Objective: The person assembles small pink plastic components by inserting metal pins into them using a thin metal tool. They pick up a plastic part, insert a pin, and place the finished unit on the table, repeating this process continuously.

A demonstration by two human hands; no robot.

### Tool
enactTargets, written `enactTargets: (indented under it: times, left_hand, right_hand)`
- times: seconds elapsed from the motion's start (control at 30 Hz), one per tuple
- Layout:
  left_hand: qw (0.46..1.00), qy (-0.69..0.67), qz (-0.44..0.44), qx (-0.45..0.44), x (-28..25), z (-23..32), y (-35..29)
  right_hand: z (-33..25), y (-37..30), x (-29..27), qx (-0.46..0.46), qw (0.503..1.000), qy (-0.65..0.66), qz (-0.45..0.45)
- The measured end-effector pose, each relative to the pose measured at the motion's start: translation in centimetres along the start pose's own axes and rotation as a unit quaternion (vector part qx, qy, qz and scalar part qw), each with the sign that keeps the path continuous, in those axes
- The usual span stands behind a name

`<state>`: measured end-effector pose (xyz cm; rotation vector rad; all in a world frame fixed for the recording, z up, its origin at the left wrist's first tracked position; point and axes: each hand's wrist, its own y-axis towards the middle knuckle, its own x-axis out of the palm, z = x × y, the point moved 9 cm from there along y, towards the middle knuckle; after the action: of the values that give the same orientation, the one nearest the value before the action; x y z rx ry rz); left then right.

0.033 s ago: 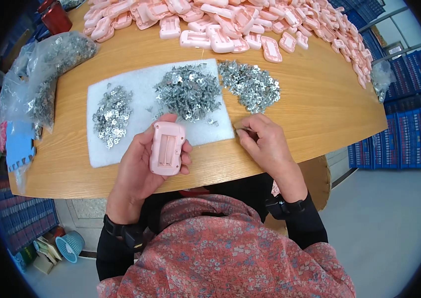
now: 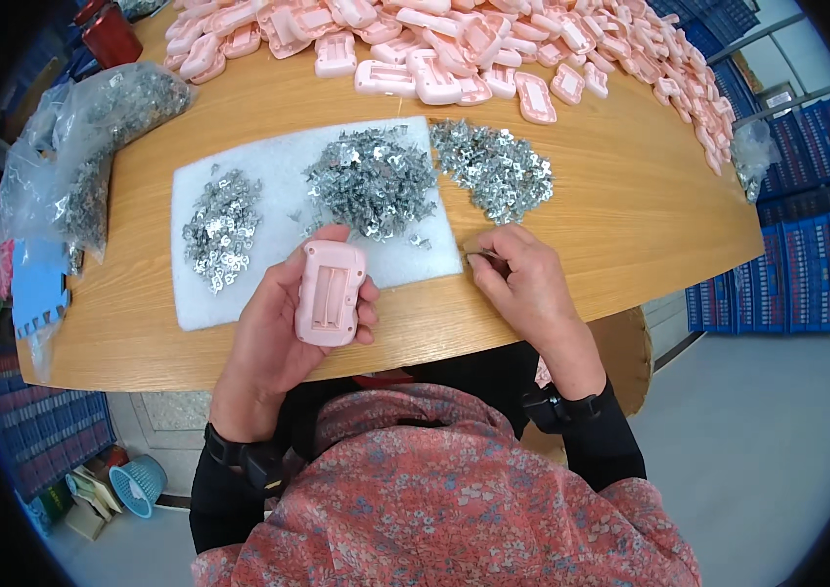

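At the far left, a clear plastic bag (image 2: 141, 106) is slumping on the table (image 2: 620, 210), holding many small silvery metal pieces. Behind it, a red jar (image 2: 112, 37) is standing, its contents hidden. Below, a light-blue basket (image 2: 136, 486) is resting on the floor. A white sheet (image 2: 283, 149) is bearing a smaller metal pile (image 2: 222, 232) toward its left. In front of the sheet, the left hand (image 2: 273, 318) is cradling a pink casing (image 2: 333, 293), its long recessed compartment facing up. Beyond, a larger metal pile (image 2: 371, 184) is lying on the sheet, with a third pile (image 2: 498, 174) just off its right edge. The right hand (image 2: 530, 284) is pinching a small thin piece (image 2: 484, 255) between thumb and finger, near the sheet's right corner. At the far right, another clear bag (image 2: 755, 149) is holding silvery pieces.
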<state>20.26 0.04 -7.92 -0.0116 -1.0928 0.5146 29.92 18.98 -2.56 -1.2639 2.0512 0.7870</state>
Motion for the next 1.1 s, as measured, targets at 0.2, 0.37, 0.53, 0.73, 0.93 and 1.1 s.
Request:
enactTargets:
  times: [0.2,0.37,0.53,0.73,0.93,1.1]
  left_hand:
    - [1.000,0.011,-0.004,0.006,0.1,-0.2,0.1]
    - [1.000,0.010,-0.002,0.003,0.1,-0.4,0.1]
    - [1.000,0.016,-0.003,0.003,0.2,-0.4,0.3]
    - [1.000,0.023,0.006,0.005,0.1,-0.5,0.2]
    - [1.000,0.029,0.010,0.001,0.1,-0.6,0.3]
    - [0.999,0.041,0.000,0.014,0.5,-0.3,0.0]
  right_hand:
    - [1.8,0.3,-2.4,0.055,0.995,-0.005,0.078]
    - [3.9,0.7,-4.8,0.090,0.991,-0.012,0.097]
    - [2.4,2.0,-2.9,0.033,0.997,-0.048,0.048]
    - [5.2,0.5,-3.1,0.087,0.996,0.010,0.029]
    - [6.7,-0.5,-3.1,0.168,0.981,0.094,0.001]
    - [6.9,-0.7,-2.4,0.202,0.932,0.301,0.007]
